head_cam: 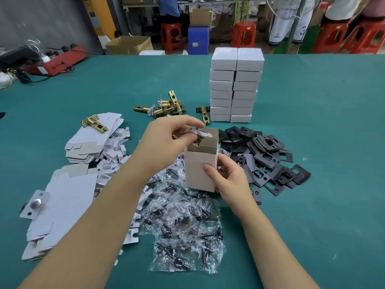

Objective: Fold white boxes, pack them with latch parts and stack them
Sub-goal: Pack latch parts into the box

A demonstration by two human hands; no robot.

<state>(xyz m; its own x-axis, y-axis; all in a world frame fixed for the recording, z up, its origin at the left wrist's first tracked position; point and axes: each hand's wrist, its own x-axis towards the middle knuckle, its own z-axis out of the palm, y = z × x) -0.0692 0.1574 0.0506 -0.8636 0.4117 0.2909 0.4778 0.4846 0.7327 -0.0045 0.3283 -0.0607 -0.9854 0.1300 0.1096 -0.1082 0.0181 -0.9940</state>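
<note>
An open white box point(196, 165) stands upright at the table's middle, its top flaps raised. My right hand point(227, 180) grips its lower right side. My left hand point(166, 140) pinches a small clear screw packet point(199, 133) right at the box's open mouth. A heap of clear screw packets point(183, 222) lies in front of the box. Black strike plates point(268, 155) are piled to its right. Brass latch bolts point(166, 106) lie behind it. Flat unfolded box blanks point(62, 197) are heaped on the left. Two stacks of closed white boxes point(235, 86) stand behind.
The green table point(333, 122) stretches to the right. One brass latch point(94, 123) rests on the far blanks. A red power strip point(56, 63) with cables lies at the back left. Cardboard boxes, red stools and seated people are beyond the far edge.
</note>
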